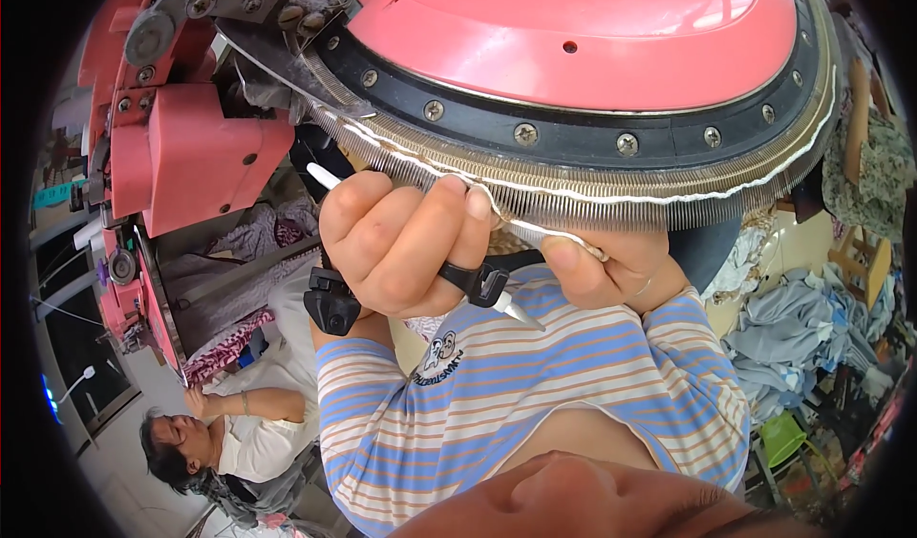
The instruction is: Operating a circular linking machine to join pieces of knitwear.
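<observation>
A pink round linking machine [583, 60] carries a ring of fine metal needles [611, 215] around its rim. A white-edged knit strip [659, 199] runs along these needles, and a loose stretch of it leaves them between my hands. My left hand [396, 242] is closed, its thumb and fingertip pinching the strip at the needles. A slim white tool with a pointed metal tip [519, 313] passes through the same hand. Black straps with a small device [331, 301] sit around that hand. My right hand [616, 266] pinches the strip's loose stretch just below the needles, its other fingers partly hidden.
Pink machine parts and metal arms [201, 146] stand close on the left. Beyond them, a person in a white top [263, 438] sits at lower left. Piled grey-blue fabric [788, 333] lies at right, near a green seat [783, 438] and a wooden frame [860, 261].
</observation>
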A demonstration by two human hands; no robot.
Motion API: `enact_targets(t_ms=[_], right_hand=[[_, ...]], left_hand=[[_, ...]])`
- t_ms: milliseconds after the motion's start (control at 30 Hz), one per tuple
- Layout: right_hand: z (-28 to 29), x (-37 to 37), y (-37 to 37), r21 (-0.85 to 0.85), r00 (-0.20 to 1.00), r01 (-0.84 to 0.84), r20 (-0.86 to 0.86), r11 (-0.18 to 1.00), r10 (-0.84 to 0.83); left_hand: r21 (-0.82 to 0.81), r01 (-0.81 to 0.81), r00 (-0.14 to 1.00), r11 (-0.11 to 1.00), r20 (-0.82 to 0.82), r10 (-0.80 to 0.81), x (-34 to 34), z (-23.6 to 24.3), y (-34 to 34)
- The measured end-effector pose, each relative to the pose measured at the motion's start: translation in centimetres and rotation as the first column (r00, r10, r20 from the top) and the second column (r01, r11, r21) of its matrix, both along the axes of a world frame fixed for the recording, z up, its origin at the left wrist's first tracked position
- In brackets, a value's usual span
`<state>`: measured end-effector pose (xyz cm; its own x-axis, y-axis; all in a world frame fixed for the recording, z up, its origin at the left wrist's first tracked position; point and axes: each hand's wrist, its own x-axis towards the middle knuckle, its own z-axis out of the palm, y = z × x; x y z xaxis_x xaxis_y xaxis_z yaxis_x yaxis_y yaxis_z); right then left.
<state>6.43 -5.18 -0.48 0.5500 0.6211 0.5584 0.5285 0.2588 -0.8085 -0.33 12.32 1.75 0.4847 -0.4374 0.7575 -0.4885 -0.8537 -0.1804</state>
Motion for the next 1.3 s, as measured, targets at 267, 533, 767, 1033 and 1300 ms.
enact_targets(t_ms=[267,533,767,1033,1300], right_hand=[[-0.1,-0.8,0.5,-0.04,0.992,0.125,0.017,0.991,-0.124],[0.1,-1.1,0.6,0.029,0.99,0.135,-0.043,0.99,-0.133],[-0.1,-1.5,0.2,0.071,0.971,0.097,-0.226,0.993,-0.078],[0.0,-1.6,0.3,0.083,0.952,0.12,-0.292,0.989,-0.091],[-0.4,-0.8,0.2,0.136,0.986,0.127,-0.123,0.983,-0.11]], left_hand=[[-0.138,0.044,0.995,0.989,-0.086,-0.057,0.4,0.4,0.2],[-0.176,0.17,0.966,0.97,-0.165,-0.199,0.0,1.0,1.4],[-0.111,0.126,0.987,0.986,-0.085,-0.136,-0.1,0.3,1.0],[0.06,-0.029,1.0,0.998,0.004,0.029,-0.2,0.3,0.0],[-0.021,0.127,0.992,0.992,0.014,-0.127,0.6,0.2,0.1]])
